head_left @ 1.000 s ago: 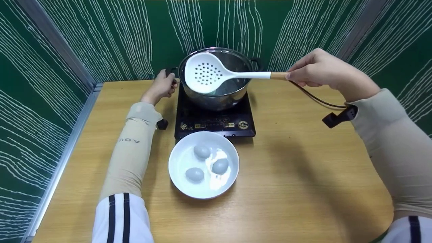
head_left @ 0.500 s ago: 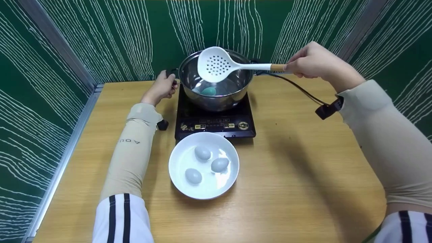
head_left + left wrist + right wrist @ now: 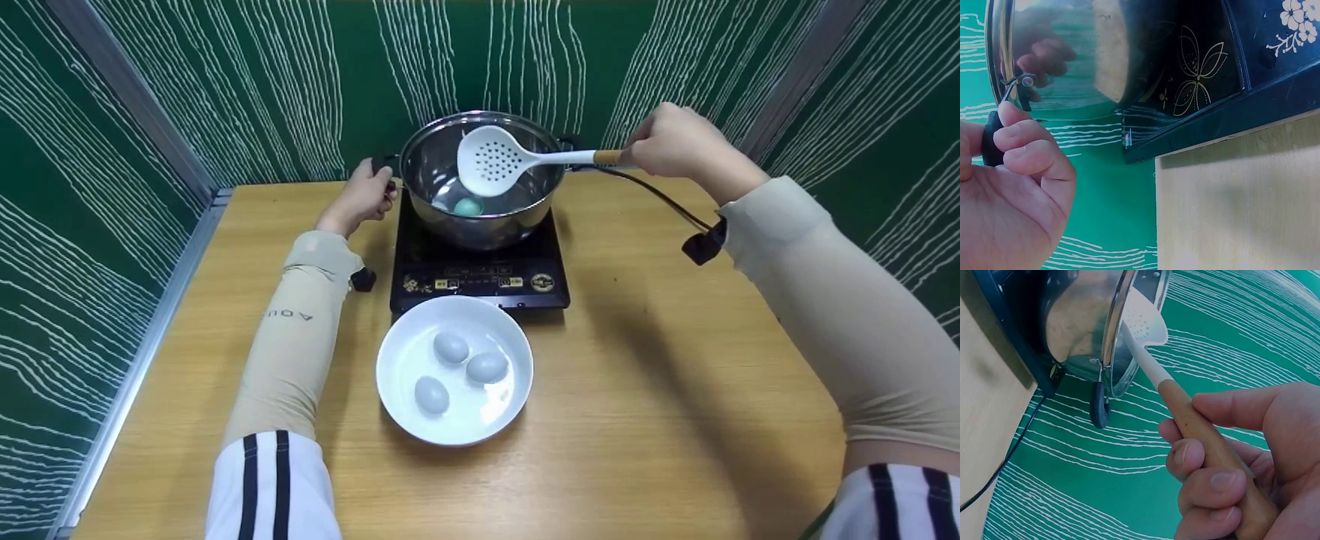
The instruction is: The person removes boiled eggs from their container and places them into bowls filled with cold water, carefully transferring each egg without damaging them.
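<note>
The left hand point(image 3: 360, 196) has its fingers curled round the pot's black side handle point(image 3: 992, 138), just as it did half a second and a second ago. The right hand point(image 3: 670, 144) grips the wooden handle of a white slotted skimmer point(image 3: 519, 159), fingers wrapped round it and thumb laid along it.

Since the first frame the right hand has come inward, toward the left hand. The skimmer's head, previously over the pot side nearest the left hand, now sits farther from that hand, over the middle of the mouth; whether it dips below the rim cannot be told.

The steel pot point(image 3: 484, 230) stands between the two hands on a black induction cooker point(image 3: 480, 289). A green egg point(image 3: 468, 208), mostly hidden behind the skimmer a second ago, now shows inside, to the right of the left hand.

Nearer the person than either hand, the white bowl point(image 3: 472, 424) holds three pale eggs point(image 3: 432, 395); the one closest to the left forearm has turned from lying crosswise to pointing more lengthwise.
</note>
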The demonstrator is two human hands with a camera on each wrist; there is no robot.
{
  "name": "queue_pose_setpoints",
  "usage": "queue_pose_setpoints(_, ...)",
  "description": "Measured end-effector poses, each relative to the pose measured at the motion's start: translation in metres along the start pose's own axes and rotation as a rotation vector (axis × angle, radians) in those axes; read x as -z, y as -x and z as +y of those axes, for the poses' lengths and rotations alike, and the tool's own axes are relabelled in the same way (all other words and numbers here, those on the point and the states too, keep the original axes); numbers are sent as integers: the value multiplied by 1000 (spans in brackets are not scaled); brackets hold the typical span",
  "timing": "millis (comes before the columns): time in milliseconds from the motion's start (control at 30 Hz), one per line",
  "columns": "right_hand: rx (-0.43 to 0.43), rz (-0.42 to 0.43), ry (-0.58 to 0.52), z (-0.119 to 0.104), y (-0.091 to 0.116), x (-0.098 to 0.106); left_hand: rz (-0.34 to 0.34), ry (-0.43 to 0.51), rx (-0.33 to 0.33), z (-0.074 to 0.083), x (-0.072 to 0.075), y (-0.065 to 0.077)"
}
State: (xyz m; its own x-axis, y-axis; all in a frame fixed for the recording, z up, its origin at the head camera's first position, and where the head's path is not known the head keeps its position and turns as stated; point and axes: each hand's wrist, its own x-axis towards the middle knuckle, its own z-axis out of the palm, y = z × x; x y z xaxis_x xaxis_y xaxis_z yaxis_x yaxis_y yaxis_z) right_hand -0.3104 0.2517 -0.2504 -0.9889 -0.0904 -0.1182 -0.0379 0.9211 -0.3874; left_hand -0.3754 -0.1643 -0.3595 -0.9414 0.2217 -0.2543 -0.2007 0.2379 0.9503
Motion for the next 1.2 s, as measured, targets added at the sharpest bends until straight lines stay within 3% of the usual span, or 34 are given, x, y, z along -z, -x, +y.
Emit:
queue_pose_setpoints(200, 25, 19, 123, -5, -5, -3, -1, 5, 8, 7, -2, 7)
queue_pose_setpoints(467, 71, 33, 227, -13, -9, -9, 12, 16, 0, -6, 0, -7)
queue_pose_setpoints(733, 87, -7, 280, -23, -11, -8, 25, -1, -19, -9, 1, -10)
queue_pose_setpoints(967, 100, -121, 293, -32, -14, -5, 30, 11, -42, -9, 0, -12)
queue_pose_setpoints(1200, 91, -278, 179, -36, -20, -3, 32, 13, -32, -10, 0, -11)
